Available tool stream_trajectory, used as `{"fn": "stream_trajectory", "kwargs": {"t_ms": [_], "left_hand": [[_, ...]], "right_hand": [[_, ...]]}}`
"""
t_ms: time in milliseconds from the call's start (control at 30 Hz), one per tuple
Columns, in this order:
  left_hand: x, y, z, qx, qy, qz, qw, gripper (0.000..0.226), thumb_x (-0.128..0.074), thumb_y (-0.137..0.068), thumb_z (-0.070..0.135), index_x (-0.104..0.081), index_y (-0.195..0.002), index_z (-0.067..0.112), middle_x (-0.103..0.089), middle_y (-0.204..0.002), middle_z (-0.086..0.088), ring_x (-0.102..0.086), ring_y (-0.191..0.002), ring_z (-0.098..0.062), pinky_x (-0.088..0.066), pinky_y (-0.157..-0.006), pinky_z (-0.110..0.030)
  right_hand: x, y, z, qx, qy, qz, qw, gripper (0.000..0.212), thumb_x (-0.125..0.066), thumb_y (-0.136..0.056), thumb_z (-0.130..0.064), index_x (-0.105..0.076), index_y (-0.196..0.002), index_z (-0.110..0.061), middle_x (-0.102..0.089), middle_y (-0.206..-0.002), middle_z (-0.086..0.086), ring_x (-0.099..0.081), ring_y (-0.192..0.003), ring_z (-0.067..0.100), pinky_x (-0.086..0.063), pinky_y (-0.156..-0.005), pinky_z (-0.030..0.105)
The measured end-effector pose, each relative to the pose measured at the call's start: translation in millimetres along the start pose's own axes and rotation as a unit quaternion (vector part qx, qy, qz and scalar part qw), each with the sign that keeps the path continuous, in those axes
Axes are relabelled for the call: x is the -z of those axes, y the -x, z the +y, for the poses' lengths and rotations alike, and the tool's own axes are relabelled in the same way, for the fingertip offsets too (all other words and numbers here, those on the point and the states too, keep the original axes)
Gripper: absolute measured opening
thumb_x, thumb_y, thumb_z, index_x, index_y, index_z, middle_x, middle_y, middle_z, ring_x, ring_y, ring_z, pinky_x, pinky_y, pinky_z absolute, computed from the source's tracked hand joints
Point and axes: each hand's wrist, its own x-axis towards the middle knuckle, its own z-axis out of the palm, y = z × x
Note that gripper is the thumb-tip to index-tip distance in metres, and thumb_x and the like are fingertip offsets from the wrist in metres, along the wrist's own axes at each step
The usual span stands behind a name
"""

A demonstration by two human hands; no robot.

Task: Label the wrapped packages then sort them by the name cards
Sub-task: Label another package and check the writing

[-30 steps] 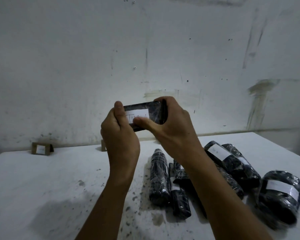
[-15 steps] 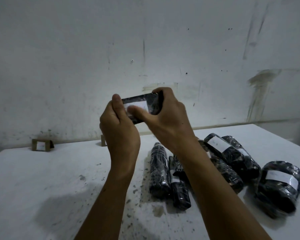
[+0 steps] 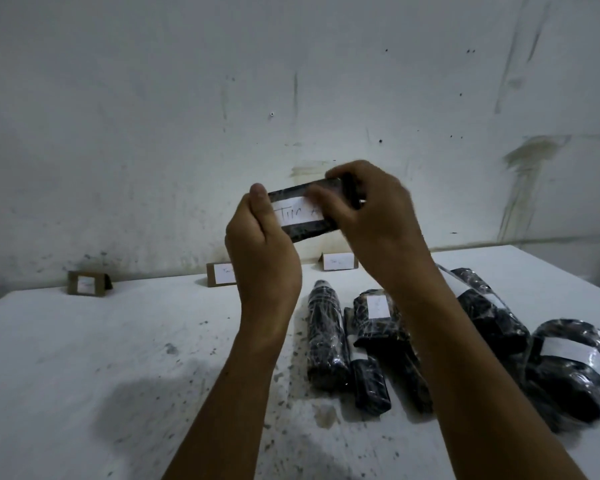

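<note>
Head view: both hands hold one wrapped package (image 3: pixel 305 211) up before the wall, label facing the wearer, probably to press it flat and read it. The left hand (image 3: pixel 262 251) grips its left end, the right hand (image 3: pixel 371 216) thumbs the label (writing partly hidden). Three name cards (image 3: pixel 222 274) stand far; the table (image 3: pixel 84 358) lies open at left.

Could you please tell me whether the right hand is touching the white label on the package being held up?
Touching. The head view shows the right hand with its thumb pressed over the white label on the held package.
</note>
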Motion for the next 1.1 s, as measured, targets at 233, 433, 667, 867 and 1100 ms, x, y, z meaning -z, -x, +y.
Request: {"fn": "stream_trajectory", "kwargs": {"t_ms": [233, 433, 667, 867, 1100], "left_hand": [[28, -17, -18, 0.092, 0.140, -0.346, 0.923, 0.026, -0.040, -0.107, 0.033, -0.052, -0.112, 0.010, -0.057, -0.065, -0.002, -0.044, -0.044, -0.012, -0.045, -0.042, -0.027], [28, -10, -20, 0.107, 0.179, -0.482, 0.851, 0.047, -0.049, -0.096, 0.022, -0.039, -0.139, 0.007, -0.055, -0.085, -0.010, -0.051, -0.059, -0.012, -0.057, -0.062, -0.032], [23, -6, -21, 0.089, 0.107, -0.485, 0.864, 0.031, -0.042, -0.107, 0.006, -0.041, -0.137, 0.011, -0.055, -0.084, -0.007, -0.054, -0.059, -0.013, -0.058, -0.057, -0.036], [9, 9, -16, 0.117, 0.072, -0.482, 0.865, 0.017, -0.036, -0.110, 0.016, -0.038, -0.127, 0.011, -0.051, -0.080, -0.003, -0.053, -0.046, -0.016, -0.052, -0.042, -0.032], [0, 14, -17, 0.144, 0.064, -0.464, 0.872, 0.035, -0.031, -0.110, 0.035, -0.052, -0.114, 0.008, -0.059, -0.060, -0.004, -0.050, -0.036, -0.024, -0.047, -0.038, -0.028]], "right_hand": [[24, -9, 9, 0.024, 0.009, -0.035, 0.999, 0.015, -0.067, -0.097, -0.027, -0.070, -0.108, -0.017, -0.069, -0.090, -0.011, -0.066, -0.083, 0.003, -0.058, -0.075, 0.023], [41, -12, 27, -0.010, 0.010, 0.004, 1.000, 0.041, -0.053, -0.106, -0.026, -0.070, -0.085, 0.005, -0.054, -0.057, 0.013, -0.043, -0.039, 0.013, -0.035, -0.041, 0.027], [71, -4, 34, -0.074, -0.051, -0.179, 0.980, 0.017, -0.072, -0.091, -0.024, -0.066, -0.105, -0.016, -0.071, -0.079, 0.000, -0.055, -0.053, 0.011, -0.045, -0.046, 0.022], [87, 1, 43, -0.060, -0.024, -0.210, 0.975, 0.013, -0.073, -0.091, -0.019, -0.067, -0.099, -0.011, -0.073, -0.077, 0.001, -0.066, -0.054, 0.016, -0.048, -0.044, 0.026], [107, 9, 55, -0.120, -0.040, -0.259, 0.958, 0.034, -0.051, -0.105, -0.026, -0.073, -0.099, -0.001, -0.076, -0.080, 0.016, -0.076, -0.070, 0.031, -0.054, -0.049, 0.033]]}}
